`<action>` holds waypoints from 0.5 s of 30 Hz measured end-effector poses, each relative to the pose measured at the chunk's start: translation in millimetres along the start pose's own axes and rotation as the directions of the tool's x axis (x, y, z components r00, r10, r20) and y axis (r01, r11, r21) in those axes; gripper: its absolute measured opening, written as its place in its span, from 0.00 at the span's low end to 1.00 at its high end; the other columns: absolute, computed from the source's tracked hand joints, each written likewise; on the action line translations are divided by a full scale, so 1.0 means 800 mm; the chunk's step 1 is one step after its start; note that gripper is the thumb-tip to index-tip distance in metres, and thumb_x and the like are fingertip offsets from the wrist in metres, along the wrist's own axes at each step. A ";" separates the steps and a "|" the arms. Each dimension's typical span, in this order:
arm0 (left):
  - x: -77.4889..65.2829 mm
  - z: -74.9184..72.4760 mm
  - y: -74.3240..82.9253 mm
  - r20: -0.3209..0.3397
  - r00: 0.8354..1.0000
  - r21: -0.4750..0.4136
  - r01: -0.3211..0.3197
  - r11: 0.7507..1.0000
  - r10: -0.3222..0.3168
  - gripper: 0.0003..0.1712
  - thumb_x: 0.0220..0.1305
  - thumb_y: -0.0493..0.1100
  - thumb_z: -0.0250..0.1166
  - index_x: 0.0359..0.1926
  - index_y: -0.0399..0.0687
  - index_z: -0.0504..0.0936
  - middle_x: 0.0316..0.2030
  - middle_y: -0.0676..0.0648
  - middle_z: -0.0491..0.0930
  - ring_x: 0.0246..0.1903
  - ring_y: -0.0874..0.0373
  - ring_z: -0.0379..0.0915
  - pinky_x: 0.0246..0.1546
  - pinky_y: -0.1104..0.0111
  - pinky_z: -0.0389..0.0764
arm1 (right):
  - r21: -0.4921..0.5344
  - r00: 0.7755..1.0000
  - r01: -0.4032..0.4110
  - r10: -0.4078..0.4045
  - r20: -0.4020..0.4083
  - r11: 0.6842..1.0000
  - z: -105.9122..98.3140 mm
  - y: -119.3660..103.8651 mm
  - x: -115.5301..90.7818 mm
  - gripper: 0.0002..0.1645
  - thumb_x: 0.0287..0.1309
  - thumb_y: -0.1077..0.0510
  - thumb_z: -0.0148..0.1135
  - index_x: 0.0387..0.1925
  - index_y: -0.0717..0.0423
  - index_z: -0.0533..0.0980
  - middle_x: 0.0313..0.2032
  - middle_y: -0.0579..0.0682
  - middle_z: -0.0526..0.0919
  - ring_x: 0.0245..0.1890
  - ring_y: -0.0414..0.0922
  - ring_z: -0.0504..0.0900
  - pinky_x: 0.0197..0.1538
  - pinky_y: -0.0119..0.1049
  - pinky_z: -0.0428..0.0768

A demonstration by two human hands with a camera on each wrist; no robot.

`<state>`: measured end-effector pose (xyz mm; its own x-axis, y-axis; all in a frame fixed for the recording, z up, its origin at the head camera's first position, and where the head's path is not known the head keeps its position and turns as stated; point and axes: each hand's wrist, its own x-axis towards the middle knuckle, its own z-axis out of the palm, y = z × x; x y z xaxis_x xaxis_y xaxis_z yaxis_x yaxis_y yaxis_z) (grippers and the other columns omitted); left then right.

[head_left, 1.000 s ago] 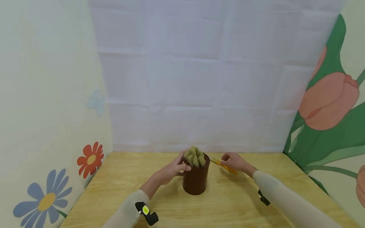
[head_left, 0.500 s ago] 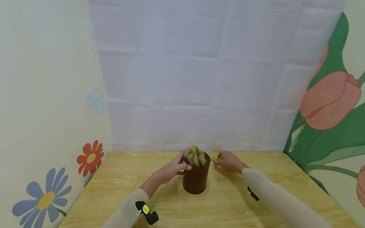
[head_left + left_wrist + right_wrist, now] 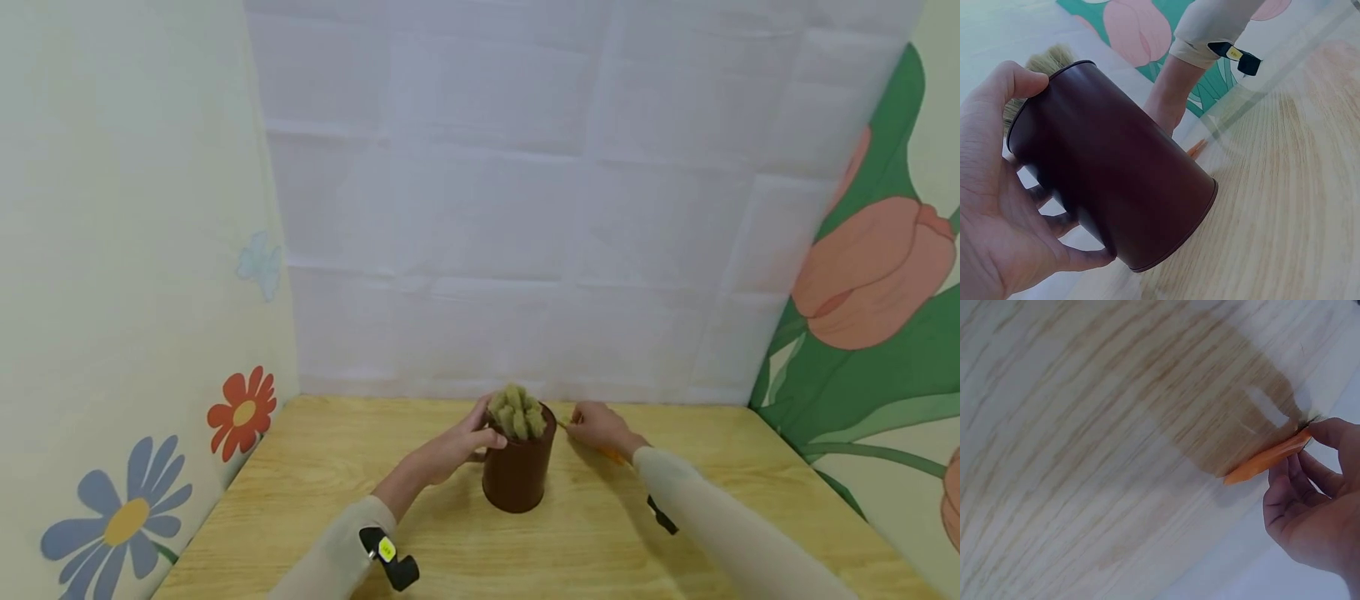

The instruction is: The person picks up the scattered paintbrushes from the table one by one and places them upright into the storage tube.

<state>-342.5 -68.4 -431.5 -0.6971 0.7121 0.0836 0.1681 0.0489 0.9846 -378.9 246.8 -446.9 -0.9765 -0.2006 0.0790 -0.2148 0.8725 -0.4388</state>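
My left hand grips a dark brown cylindrical pot from its left side, thumb at the rim and fingers spread along the wall in the left wrist view. Fuzzy yellow-green tufts poke out of the pot's top. It stands on the table. Just right of the pot, my right hand pinches a slim orange item near its narrow, pale-tipped end, between thumb and fingers. The orange item's other end lies low along the tabletop, and its exact kind cannot be told.
A creased white sheet hangs behind the table's far edge. Walls with painted flowers on the left and a big tulip on the right enclose the sides. Each sleeve carries a small black wrist camera.
My right hand has moved left toward the pot and now covers more of the orange item, its fingers pinching it. My left hand keeps its hold on the pot.
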 end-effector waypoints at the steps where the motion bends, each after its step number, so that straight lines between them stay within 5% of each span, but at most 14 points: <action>1: 0.000 0.000 0.000 -0.001 1.000 0.001 0.000 1.000 0.000 0.48 0.69 0.56 0.61 0.80 0.76 0.41 0.79 0.45 0.41 0.74 0.43 0.47 0.63 0.39 0.62 | 0.001 1.000 0.006 -0.006 0.002 1.000 -0.001 0.001 0.000 0.08 0.68 0.60 0.62 0.31 0.57 0.78 0.28 0.49 0.76 0.24 0.43 0.70 0.30 0.42 0.71; 4: 0.002 0.001 0.000 -0.002 1.000 0.000 0.000 1.000 0.000 0.48 0.69 0.55 0.61 0.80 0.75 0.42 0.79 0.45 0.40 0.74 0.43 0.47 0.63 0.39 0.62 | 0.010 1.000 0.031 -0.031 -0.002 0.999 -0.006 0.002 -0.002 0.08 0.68 0.60 0.62 0.32 0.58 0.80 0.27 0.48 0.77 0.23 0.42 0.71 0.30 0.41 0.72; 11: 0.004 0.001 -0.001 -0.005 1.000 0.005 0.004 1.000 -0.004 0.50 0.68 0.55 0.62 0.80 0.74 0.40 0.79 0.43 0.39 0.74 0.42 0.48 0.63 0.39 0.63 | 0.054 0.990 0.120 -0.116 -0.074 0.991 -0.023 -0.002 -0.010 0.11 0.69 0.60 0.61 0.44 0.65 0.82 0.41 0.56 0.84 0.42 0.54 0.83 0.47 0.53 0.80; 15: 0.003 0.001 0.001 -0.005 1.000 0.002 0.000 1.000 0.000 0.51 0.67 0.54 0.62 0.81 0.72 0.40 0.79 0.42 0.40 0.74 0.41 0.49 0.63 0.38 0.62 | 0.131 0.987 0.151 -0.141 -0.082 0.980 -0.038 -0.015 -0.019 0.14 0.72 0.59 0.59 0.47 0.67 0.81 0.41 0.57 0.85 0.39 0.53 0.83 0.43 0.51 0.81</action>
<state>-343.5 -66.4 -430.7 -0.7005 0.7087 0.0842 0.1693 0.0504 0.9843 -362.0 253.1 -415.9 -0.9346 -0.2846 0.2135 -0.3556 0.7662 -0.5352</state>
